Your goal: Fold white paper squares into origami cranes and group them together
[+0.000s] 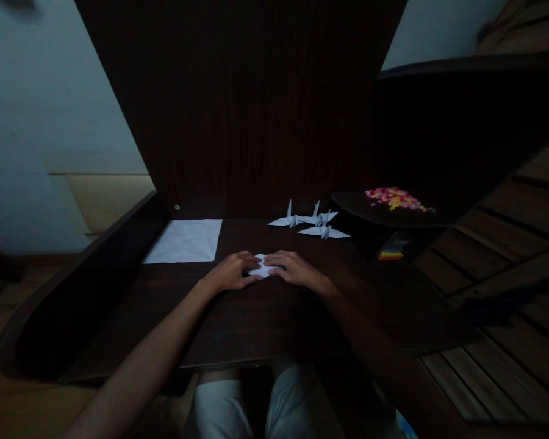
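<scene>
On a dark wooden desk (238, 323) my left hand (231, 271) and my right hand (293, 269) press down side by side on a small folded white paper (263, 266). Fingers of both hands are curled and pinched onto its edges, so only its middle shows between them. Both forearms reach in from the bottom of the view.
A flat white sheet (185, 241) lies to the left. Three folded white paper cranes (313, 222) stand behind the hands. To the right a dark shelf (348, 204) carries a heap of small pink and yellow bits (394, 198), with a coloured box (392, 251) below.
</scene>
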Tool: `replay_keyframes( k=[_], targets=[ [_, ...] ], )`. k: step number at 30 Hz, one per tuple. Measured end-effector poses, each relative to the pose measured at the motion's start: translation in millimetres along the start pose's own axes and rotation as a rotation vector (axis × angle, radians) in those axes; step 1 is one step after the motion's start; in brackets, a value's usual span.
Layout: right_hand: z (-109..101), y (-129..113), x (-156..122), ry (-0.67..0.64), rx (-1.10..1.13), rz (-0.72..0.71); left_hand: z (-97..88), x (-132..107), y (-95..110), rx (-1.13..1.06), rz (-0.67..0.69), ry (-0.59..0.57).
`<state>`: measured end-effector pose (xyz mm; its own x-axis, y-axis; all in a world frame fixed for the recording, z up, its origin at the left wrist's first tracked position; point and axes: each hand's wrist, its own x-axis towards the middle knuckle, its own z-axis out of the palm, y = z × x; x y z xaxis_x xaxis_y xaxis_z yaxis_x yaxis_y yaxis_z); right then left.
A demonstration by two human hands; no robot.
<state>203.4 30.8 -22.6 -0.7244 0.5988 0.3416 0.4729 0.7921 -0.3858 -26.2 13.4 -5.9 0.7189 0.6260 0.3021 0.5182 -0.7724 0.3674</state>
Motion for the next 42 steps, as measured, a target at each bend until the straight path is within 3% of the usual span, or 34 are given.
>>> replay_keyframes(
  k=[6,17,24,27,30,32,34,38,42],
  targets=[
    [6.5,2.6,-0.2,0.057,-0.054,-0.041,0.0,-1.2,0.1,0.000,-0.002,0.010],
    [5.8,-1.6,2.4,0.147,-0.111,0.102,4.1,-1.4,-1.5,0.030,-0.095,0.049],
    [1.4,-10.5,4.4,0.238,0.002,0.117,5.5,2.7,2.3,-0.130,-0.123,0.134],
    [-5.6,-15.3,4.6,0.357,0.117,0.205,0.7,4.7,5.6,-0.221,-0.232,0.178],
    [-12.9,-15.1,3.8,0.587,0.274,0.280,-4.1,7.1,4.8,-0.336,-0.407,0.224],
    [-16.3,-12.6,3.5,0.739,0.439,0.305,-5.3,8.8,2.3,-0.479,-0.503,0.274],
    [-17.7,-10.2,4.2,0.812,0.621,0.328,-4.5,10.2,-0.2,-0.660,-0.573,0.333],
    [-11.5,-11.0,8.8,0.683,0.838,0.398,1.3,12.0,1.1,-0.963,-0.667,0.401],
    [4.1,-16.6,14.6,0.490,0.875,0.514,6.9,13.0,11.4,-1.144,-0.657,0.353]
  ],
)
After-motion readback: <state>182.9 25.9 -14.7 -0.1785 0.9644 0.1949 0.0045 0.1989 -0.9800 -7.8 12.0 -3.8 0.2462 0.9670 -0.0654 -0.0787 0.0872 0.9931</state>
